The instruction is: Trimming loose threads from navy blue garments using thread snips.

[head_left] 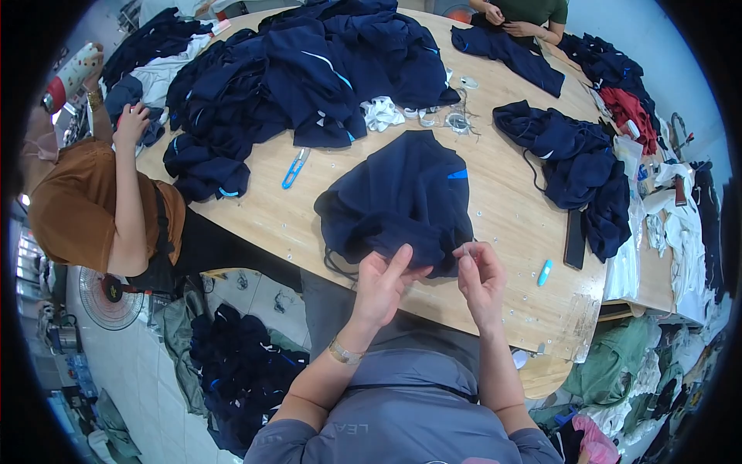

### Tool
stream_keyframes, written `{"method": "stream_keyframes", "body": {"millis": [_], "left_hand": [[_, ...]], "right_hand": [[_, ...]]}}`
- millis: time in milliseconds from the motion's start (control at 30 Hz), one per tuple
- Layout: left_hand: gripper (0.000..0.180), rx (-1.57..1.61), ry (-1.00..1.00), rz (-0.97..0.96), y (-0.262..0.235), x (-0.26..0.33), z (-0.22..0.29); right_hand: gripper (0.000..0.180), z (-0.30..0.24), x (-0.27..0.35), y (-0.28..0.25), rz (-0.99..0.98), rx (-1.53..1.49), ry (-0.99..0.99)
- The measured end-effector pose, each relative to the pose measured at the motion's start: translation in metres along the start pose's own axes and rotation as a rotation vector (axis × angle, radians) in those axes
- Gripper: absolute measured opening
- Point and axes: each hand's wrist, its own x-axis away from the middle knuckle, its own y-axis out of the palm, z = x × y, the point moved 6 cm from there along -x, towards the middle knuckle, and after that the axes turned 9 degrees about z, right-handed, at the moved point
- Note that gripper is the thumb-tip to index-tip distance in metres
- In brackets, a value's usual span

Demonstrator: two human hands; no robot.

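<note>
A dark navy garment (410, 189) with a bright blue patch lies bunched on the wooden table in front of me. My left hand (382, 286) grips its near edge, thumb on top of the cloth and fingers beneath. At the garment's right near corner, my right hand (482, 282) is closed in a pinch, thumb against fingers. Something small and pale shows at its fingertips, too small to name. A dark cord hangs from the garment's left near side. Blue-handled thread snips (294, 168) lie to the left of the garment.
A big heap of navy garments (309, 69) covers the far left of the table (502, 309). At right lie more navy garments (572, 155), a dark phone (574, 238) and a small turquoise tool (545, 272). A person in brown (93, 201) stands left; another sits across.
</note>
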Motion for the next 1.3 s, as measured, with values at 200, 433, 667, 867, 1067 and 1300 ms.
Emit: {"method": "stream_keyframes", "body": {"millis": [200, 433, 667, 867, 1067, 1300], "left_hand": [[0.028, 0.05, -0.064, -0.022, 0.0, 0.001, 0.005], [0.027, -0.011, -0.008, -0.025, -0.004, 0.0, 0.008], [0.016, -0.063, 0.02, -0.007, -0.007, 0.0, 0.005], [0.017, -0.102, 0.053, -0.022, -0.005, 0.0, 0.006], [0.022, -0.005, -0.035, -0.009, 0.001, 0.001, 0.013], [0.023, -0.011, -0.048, -0.036, 0.001, 0.002, 0.012]], "right_hand": [[0.026, -0.022, 0.0, 0.012, -0.165, 0.593, -0.271], [0.029, -0.023, -0.003, 0.02, -0.268, 0.756, -0.477], [0.03, -0.027, -0.003, 0.025, -0.299, 0.836, -0.539], [0.032, -0.024, -0.004, 0.023, -0.293, 0.894, -0.575], [0.028, -0.02, -0.006, 0.01, -0.185, 0.706, -0.395], [0.03, -0.026, -0.005, 0.02, -0.235, 0.792, -0.494]]}}
